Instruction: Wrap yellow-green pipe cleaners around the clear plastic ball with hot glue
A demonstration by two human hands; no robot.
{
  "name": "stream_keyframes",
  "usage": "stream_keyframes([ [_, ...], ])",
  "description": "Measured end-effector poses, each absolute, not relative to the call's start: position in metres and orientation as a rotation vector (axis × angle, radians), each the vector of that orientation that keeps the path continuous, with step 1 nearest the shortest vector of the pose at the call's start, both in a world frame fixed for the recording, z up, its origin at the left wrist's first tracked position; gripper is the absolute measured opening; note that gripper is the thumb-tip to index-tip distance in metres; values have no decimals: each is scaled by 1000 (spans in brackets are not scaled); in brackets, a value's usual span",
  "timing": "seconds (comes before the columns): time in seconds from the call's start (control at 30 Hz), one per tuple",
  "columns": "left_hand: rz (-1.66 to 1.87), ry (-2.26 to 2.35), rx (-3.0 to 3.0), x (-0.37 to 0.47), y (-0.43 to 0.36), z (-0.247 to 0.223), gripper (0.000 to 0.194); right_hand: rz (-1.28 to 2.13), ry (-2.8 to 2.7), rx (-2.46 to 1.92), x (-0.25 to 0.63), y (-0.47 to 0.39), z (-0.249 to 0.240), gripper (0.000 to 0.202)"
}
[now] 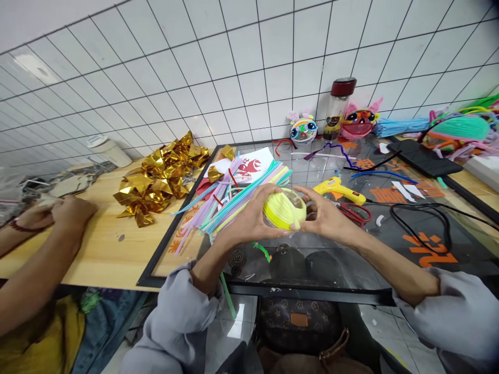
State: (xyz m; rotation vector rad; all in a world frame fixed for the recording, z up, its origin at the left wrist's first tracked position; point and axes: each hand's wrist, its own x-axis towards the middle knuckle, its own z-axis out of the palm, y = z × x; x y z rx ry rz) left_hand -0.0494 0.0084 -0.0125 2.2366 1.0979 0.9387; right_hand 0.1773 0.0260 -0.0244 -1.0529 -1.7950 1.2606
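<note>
Between my two hands, above the dark glass board, is a yellow ball (284,209) covered in rows of fuzzy pipe cleaner, with a clear part showing at its upper right. My left hand (255,214) grips its left side, thumb underneath. On the right side, the fingers and thumb of my right hand (323,212) close around it. A bundle of pastel pipe cleaners (234,208) lies just left of my hands. Close to my right hand rest a yellow glue gun (341,190) and red-handled scissors (355,214).
A black cable (423,205) trails across the right. Along the wall stand two decorated animal heads, one white (303,130) and one pink (357,122), and a bottle (336,111). Crumpled gold foil (156,179) lies left. Another person's hands (64,213) work at far left.
</note>
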Motion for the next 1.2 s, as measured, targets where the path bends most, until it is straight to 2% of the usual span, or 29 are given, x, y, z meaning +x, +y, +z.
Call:
stream_keyframes([
  [0.27,768,1032,2067,-52,6,-3,90,1164,-1849,-1185,176,17,-21,85],
  [0.5,859,1119,2023,-46,2,-6,96,1254,-1749,-1218,164,6,-19,77],
  [0.77,873,1229,1947,-51,3,-3,78,1669,-1478,-1047,170,1,-13,64],
  [0.87,861,1227,1921,-48,2,-1,77,1695,-1452,-1046,170,2,-15,65],
  [1.2,868,1181,1886,-45,-6,-1,54,1607,-1535,-1031,170,3,-19,65],
])
